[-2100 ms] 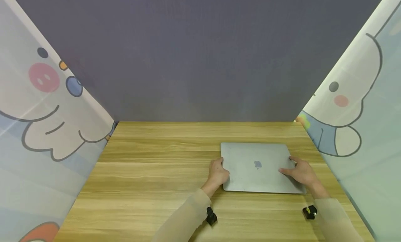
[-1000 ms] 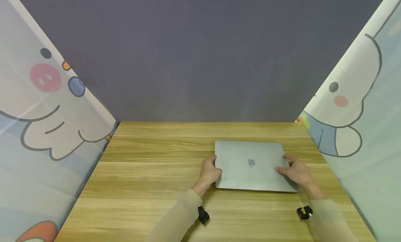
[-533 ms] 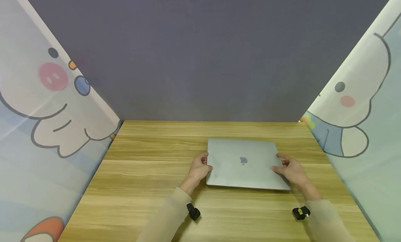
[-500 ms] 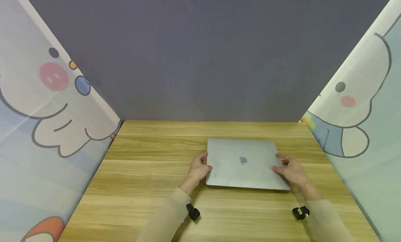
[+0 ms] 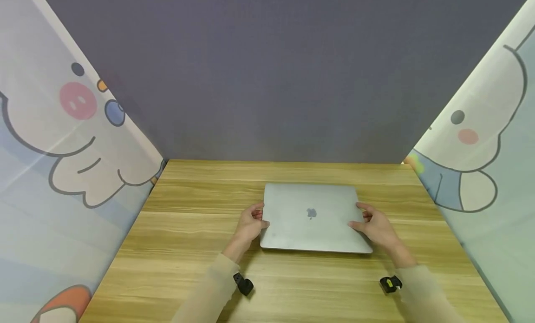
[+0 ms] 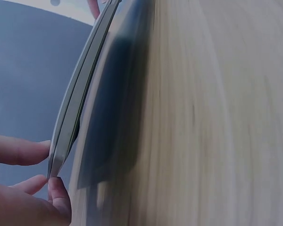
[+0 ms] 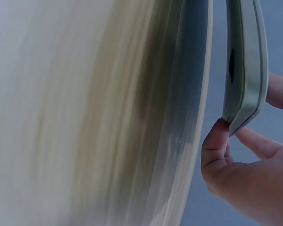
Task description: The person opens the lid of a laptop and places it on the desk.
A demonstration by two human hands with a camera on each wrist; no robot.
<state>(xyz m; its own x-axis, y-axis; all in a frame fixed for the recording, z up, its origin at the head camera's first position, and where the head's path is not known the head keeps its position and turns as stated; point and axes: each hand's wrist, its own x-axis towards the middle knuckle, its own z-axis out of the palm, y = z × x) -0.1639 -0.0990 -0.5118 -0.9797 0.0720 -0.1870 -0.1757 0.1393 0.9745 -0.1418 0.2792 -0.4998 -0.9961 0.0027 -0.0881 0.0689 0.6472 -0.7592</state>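
A closed silver laptop [image 5: 311,227] with a dark apple logo on its lid is held flat between both hands, right of the middle in the head view. My left hand [image 5: 248,226] pinches its left side, thumb on the lid and fingers under the edge. On the opposite side my right hand [image 5: 377,226] grips it the same way. In the left wrist view the laptop [image 6: 78,96] shows its thin edge above the wood, with a dark shadow under it. The right wrist view shows a gap between the laptop [image 7: 250,70] and the tabletop.
The wood-grain table [image 5: 188,230] reaches back to a dark grey panel [image 5: 267,81]. Cartoon-printed curtains [image 5: 42,174] hang along the left side and the right side [image 5: 493,248]. Each wrist carries a small black camera, one of them the left camera [image 5: 244,284].
The laptop and both hands have moved left across the table together. It rises from the tabletop, its shadow now separate. The head view has also shifted slightly.
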